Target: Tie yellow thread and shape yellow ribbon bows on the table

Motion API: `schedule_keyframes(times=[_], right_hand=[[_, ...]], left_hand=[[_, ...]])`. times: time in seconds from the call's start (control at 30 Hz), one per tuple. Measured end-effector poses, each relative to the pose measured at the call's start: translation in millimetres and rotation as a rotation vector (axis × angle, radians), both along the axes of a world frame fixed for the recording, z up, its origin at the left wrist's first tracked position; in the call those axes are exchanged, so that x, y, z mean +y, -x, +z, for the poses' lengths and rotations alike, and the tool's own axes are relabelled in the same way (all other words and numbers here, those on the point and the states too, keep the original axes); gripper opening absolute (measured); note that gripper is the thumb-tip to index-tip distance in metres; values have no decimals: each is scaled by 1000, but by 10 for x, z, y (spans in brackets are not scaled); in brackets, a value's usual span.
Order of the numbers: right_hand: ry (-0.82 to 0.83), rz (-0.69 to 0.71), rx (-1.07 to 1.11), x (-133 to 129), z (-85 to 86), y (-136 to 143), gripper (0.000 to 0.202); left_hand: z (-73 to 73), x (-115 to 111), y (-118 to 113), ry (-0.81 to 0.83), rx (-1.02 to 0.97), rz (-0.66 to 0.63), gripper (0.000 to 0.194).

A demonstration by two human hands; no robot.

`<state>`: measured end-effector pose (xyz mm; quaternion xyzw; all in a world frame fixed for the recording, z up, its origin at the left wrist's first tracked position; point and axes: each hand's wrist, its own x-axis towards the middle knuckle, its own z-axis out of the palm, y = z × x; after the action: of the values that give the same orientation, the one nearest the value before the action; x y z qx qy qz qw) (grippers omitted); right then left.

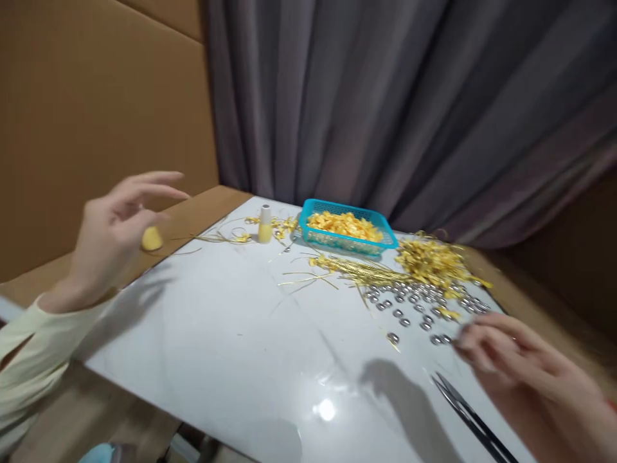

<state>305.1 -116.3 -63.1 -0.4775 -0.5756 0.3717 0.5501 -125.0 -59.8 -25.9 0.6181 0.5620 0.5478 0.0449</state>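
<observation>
My left hand (113,238) is raised over the left edge of the white tabletop, with fingers stretched out and apart from the thumb and nothing clearly held. A yellow piece (152,239) shows just beyond its thumb. My right hand (520,363), blurred, hovers at the right side with fingers curled and fingertips together; what is between them, if anything, I cannot make out. Close to these fingertips lie several small shiny metal rings (425,325). Black-handled tweezers (475,421) lie below that hand, tips pointing away to the left.
A blue plastic basket (389,233) of yellow petal-like pieces (344,225) stands at the back. Left of it is a small bottle (265,225) with yellow contents. Gold wires (371,270) and a pile of golden flower pieces (429,260) lie to the right. Cardboard and a grey curtain surround the table.
</observation>
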Motion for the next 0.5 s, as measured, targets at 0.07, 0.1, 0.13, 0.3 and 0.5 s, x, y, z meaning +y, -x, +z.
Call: schedule_keyframes(times=[0.07, 0.1, 0.13, 0.3, 0.5], right_hand=[[115, 37, 79, -1, 67, 197, 17], [127, 62, 101, 0, 82, 287, 19], [135, 85, 98, -4, 85, 361, 21], [192, 130, 96, -151, 22, 412, 25], [174, -61, -35, -405, -68, 164, 26]], left_hand=[[-108, -2, -586, 278, -147, -580, 27], [-186, -8, -902, 567, -195, -892, 37], [-271, -17, -1220, 813, -247, -1138, 46], [-582, -70, -2442, 1106, -635, -1652, 57], [-748, -135, -2779, 1275, -792, -1570, 47]])
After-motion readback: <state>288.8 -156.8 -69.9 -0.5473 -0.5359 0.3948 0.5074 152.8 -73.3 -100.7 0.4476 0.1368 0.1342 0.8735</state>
